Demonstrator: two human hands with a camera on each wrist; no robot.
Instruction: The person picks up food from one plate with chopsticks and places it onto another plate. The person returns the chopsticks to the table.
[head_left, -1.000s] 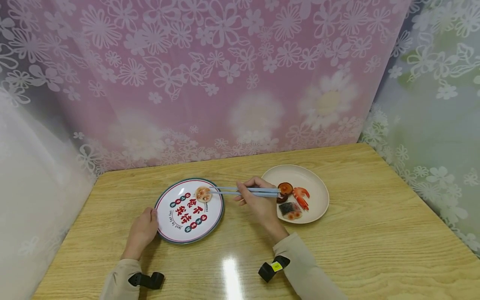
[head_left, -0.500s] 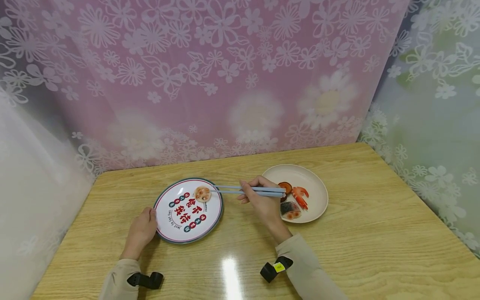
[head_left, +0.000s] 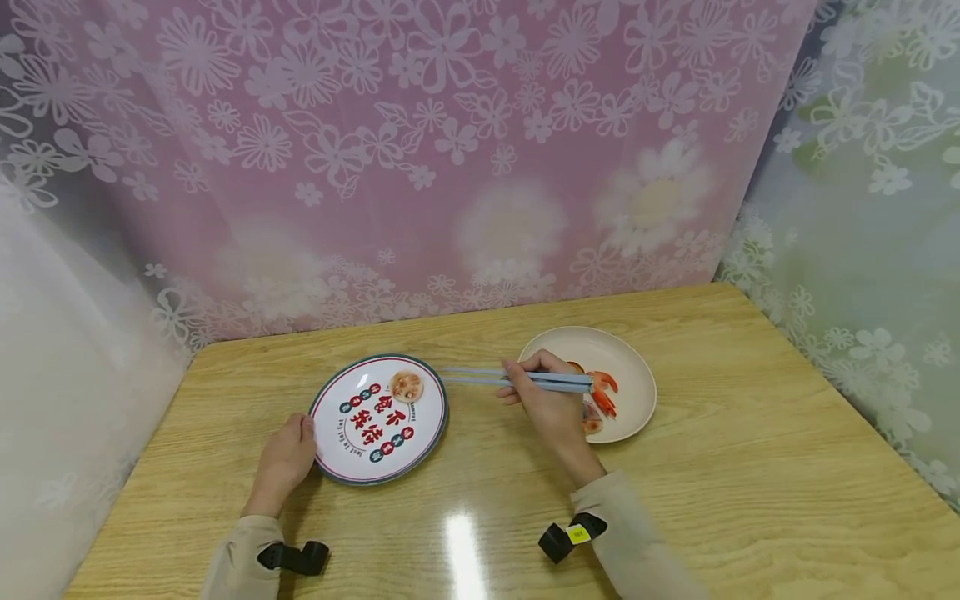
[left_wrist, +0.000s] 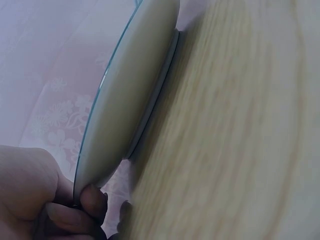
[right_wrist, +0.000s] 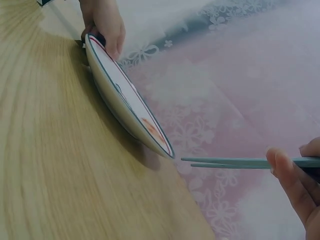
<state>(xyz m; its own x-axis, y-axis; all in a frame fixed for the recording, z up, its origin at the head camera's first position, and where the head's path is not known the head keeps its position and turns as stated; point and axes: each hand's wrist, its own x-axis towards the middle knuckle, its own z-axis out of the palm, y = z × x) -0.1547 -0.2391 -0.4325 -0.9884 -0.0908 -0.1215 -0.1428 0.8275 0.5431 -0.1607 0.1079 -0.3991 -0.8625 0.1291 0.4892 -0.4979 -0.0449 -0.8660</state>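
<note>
My left hand (head_left: 288, 454) pinches the near-left rim of a white plate (head_left: 337, 450) with a dark green edge and red lettering; in the left wrist view the thumb and fingers (left_wrist: 94, 202) grip that rim. A round lotus root slice (head_left: 407, 387) lies on the plate's upper right part. My right hand (head_left: 551, 400) holds a pair of light blue chopsticks (head_left: 555, 382) pointing left. Their tips stand just right of the plate's rim, with nothing between them, as the right wrist view shows. Behind the hand is a cream plate (head_left: 633, 408) with a shrimp (head_left: 603, 393) on it.
A piece of food with dark skin and orange spots (head_left: 592, 419) and a brown mushroom (head_left: 576, 367) sit on the cream plate, partly hidden by my right hand. Both plates rest on a wooden table (head_left: 750, 450). Flowered curtains (head_left: 450, 167) hang behind and at the sides.
My right hand has moved right with the chopsticks, whose tips have left the lotus root slice and passed beyond the rim. The slice stays on the white plate. The left hand keeps its grip.
</note>
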